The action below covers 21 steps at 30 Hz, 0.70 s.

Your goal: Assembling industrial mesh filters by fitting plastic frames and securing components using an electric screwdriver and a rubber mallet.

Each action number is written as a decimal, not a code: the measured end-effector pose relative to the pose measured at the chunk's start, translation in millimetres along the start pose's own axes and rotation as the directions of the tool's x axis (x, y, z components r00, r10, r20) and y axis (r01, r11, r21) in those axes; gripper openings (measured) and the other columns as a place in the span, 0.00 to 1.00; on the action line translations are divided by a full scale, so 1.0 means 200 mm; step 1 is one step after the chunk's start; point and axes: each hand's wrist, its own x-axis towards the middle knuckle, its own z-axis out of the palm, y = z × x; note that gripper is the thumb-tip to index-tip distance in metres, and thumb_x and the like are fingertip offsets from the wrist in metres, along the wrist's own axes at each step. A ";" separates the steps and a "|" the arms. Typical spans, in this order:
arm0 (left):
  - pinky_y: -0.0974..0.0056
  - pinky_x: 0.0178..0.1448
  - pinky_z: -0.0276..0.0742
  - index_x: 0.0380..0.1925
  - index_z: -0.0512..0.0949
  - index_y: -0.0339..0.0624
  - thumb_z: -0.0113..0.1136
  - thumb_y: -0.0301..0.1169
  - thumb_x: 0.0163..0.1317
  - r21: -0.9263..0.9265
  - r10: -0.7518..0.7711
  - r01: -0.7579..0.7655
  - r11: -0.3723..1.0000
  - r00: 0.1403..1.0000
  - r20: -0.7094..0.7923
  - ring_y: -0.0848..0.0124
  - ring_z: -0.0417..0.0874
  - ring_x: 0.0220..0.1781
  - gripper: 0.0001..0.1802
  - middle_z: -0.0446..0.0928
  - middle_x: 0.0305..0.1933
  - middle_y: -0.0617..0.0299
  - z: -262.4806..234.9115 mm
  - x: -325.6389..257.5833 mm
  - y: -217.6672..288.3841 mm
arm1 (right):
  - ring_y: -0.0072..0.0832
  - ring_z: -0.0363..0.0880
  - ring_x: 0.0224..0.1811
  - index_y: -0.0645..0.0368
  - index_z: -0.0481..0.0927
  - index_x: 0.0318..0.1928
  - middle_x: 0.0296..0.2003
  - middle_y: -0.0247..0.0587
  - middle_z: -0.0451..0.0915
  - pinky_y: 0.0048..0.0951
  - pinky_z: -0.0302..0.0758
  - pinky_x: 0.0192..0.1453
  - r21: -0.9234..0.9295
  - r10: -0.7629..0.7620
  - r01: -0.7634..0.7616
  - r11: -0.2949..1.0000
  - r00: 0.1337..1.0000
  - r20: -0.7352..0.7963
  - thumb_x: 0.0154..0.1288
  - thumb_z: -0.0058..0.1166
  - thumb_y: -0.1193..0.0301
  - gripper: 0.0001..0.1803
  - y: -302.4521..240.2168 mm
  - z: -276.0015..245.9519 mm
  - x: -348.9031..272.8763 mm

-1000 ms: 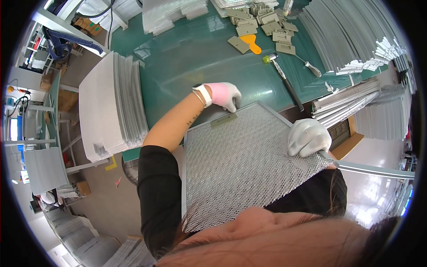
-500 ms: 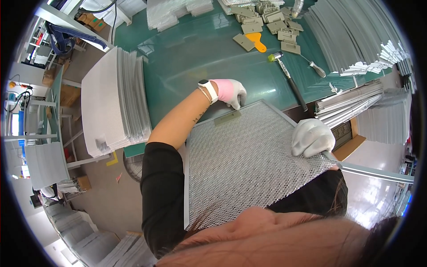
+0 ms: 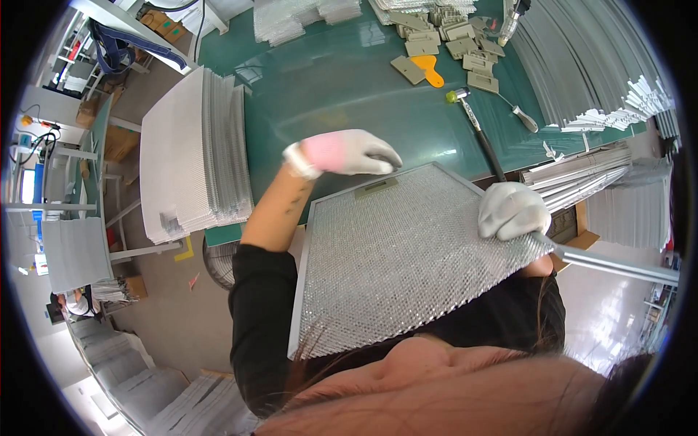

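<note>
A silver metal mesh filter panel [image 3: 400,254] lies tilted in front of me, with grey frame strips on its left and far sides. A beige latch plate [image 3: 374,190] is set at its far edge. My left hand [image 3: 352,152], in a pink and white glove, hovers by that far edge with thumb and fingers apart, holding nothing visible. My right hand [image 3: 515,211], in a white glove, is closed over the panel's right side. From beneath it a loose end of metal frame strip [image 3: 618,267] sticks out to the right. The panel's near edge is bare mesh.
On the green table [image 3: 313,94] lie a mallet [image 3: 480,134], a screwdriver [image 3: 525,118], a yellow scraper [image 3: 430,71] and a pile of beige plates [image 3: 462,48]. Mesh sheets are stacked at left [image 3: 193,156]; frame strips are stacked at right [image 3: 582,58]. A fan [image 3: 219,263] stands below the table.
My left hand has moved up and left off the panel's far edge, and its fingers have straightened. My right hand stays closed on the right side. The panel's near edge has tipped slightly.
</note>
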 end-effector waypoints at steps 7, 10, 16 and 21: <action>0.54 0.31 0.77 0.34 0.73 0.33 0.67 0.45 0.63 0.201 0.748 -0.752 0.628 0.512 -0.423 0.56 0.78 0.32 0.23 0.75 0.32 0.51 0.13 -0.73 0.35 | 0.30 0.77 0.28 0.59 0.77 0.31 0.28 0.39 0.80 0.30 0.74 0.31 -0.263 -0.057 0.041 0.964 0.997 -0.055 0.70 0.57 0.59 0.17 0.23 -0.11 0.16; 0.57 0.41 0.78 0.39 0.76 0.33 0.65 0.33 0.62 0.359 0.394 -0.299 0.884 0.065 -0.917 0.60 0.80 0.37 0.14 0.78 0.36 0.50 0.28 -0.58 0.51 | 0.30 0.78 0.36 0.68 0.79 0.38 0.37 0.43 0.81 0.31 0.75 0.42 -0.239 0.160 -0.268 0.933 0.906 -0.391 0.72 0.53 0.63 0.16 0.27 -0.10 0.25; 0.59 0.46 0.77 0.39 0.76 0.35 0.64 0.32 0.64 0.335 0.321 -0.287 0.897 -0.096 -0.942 0.64 0.79 0.38 0.12 0.78 0.37 0.54 0.26 -0.56 0.43 | 0.29 0.80 0.44 0.69 0.78 0.47 0.43 0.46 0.82 0.30 0.75 0.53 -0.111 0.208 -0.263 0.958 0.909 -0.360 0.69 0.57 0.70 0.13 0.32 -0.08 0.29; 0.56 0.45 0.77 0.39 0.76 0.36 0.67 0.35 0.64 0.350 0.365 -0.322 0.880 -0.016 -0.931 0.63 0.78 0.37 0.14 0.76 0.33 0.55 0.24 -0.55 0.41 | 0.28 0.80 0.44 0.69 0.78 0.47 0.43 0.46 0.82 0.31 0.75 0.53 -0.152 0.184 -0.255 0.955 0.910 -0.373 0.69 0.58 0.70 0.13 0.33 -0.09 0.27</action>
